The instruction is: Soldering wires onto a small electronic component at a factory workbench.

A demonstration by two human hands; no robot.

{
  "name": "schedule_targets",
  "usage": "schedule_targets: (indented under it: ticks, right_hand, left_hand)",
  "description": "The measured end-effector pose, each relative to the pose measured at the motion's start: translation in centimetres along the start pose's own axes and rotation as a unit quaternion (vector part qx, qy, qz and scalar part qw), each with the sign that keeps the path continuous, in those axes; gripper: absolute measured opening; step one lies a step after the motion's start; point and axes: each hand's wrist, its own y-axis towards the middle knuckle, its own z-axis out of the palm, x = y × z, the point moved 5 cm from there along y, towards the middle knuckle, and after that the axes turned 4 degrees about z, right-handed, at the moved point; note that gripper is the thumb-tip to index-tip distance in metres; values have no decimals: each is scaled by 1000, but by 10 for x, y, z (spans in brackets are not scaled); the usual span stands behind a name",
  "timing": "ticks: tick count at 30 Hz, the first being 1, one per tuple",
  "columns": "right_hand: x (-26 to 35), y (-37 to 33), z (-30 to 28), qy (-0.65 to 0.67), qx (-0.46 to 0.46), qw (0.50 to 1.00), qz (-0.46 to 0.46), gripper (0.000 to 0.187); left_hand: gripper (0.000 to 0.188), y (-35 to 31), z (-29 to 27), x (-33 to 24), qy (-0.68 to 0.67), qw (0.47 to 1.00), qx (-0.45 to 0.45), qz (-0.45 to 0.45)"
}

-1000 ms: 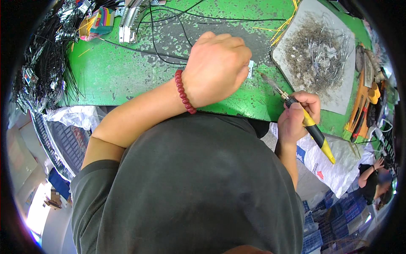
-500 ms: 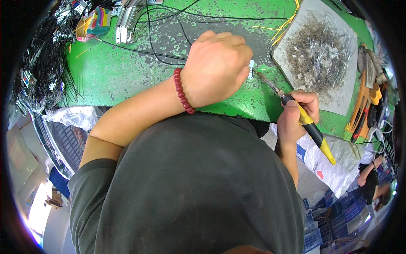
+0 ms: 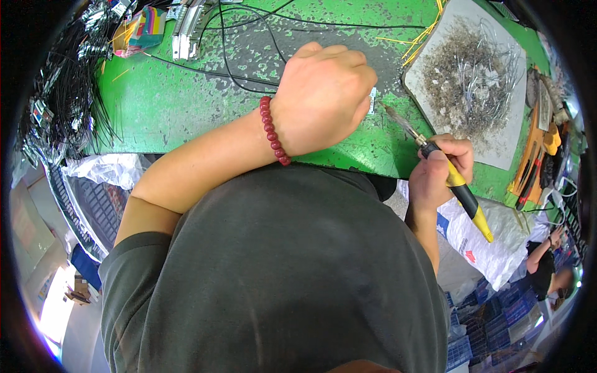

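My left hand (image 3: 326, 102), its wrist ringed by a dark red bead bracelet (image 3: 272, 132), is curled closed over the green workbench (image 3: 205, 118). Its fingertips are hidden beneath it, so what they pinch cannot be made out. A black cable (image 3: 249, 78) runs in under the hand. Beyond the fingers a small whitish part (image 3: 373, 101) pokes out. In my right hand (image 3: 443, 168) is a yellow and black soldering iron (image 3: 465, 196), gripped like a pen. Its tip points up and left, a short way off the whitish part.
A grey slab (image 3: 435, 78) at the right bears dark residue and wire scraps. Behind it lie yellow sticks (image 3: 413, 46); further right is an orange tool holder (image 3: 528, 149). Black wires with metal connectors (image 3: 62, 93) pile up at the left. A metal rail (image 3: 186, 34) lies at the back.
The soldering iron has shifted slightly to the right, its tip drawing a little away from the whitish part. My left hand has edged slightly right, still closed.
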Motion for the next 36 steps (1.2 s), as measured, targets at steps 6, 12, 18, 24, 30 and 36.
schedule_targets:
  ticks: [6,12,18,24,30,36]
  right_hand:
    - [3,1,1,-13,9,1000,-1,18]
    - [2,1,0,-22,2,1000,5,17]
    - [1,0,2,-25,4,999,23,20]
    - [1,0,3,-33,2,999,34,20]
    - [1,-1,5,-65,-4,997,51,18]
    - [3,0,2,44,-12,999,11,17]
  left_hand:
    - [6,1,0,-1,9,1000,15,-3]
    - [7,6,-1,-2,27,998,54,8]
    - [9,12,2,-2,60,991,118,4]
    - [10,14,1,-4,66,988,140,5]
    - [10,13,1,-3,61,990,123,5]
    - [10,12,2,-3,63,989,134,-2]
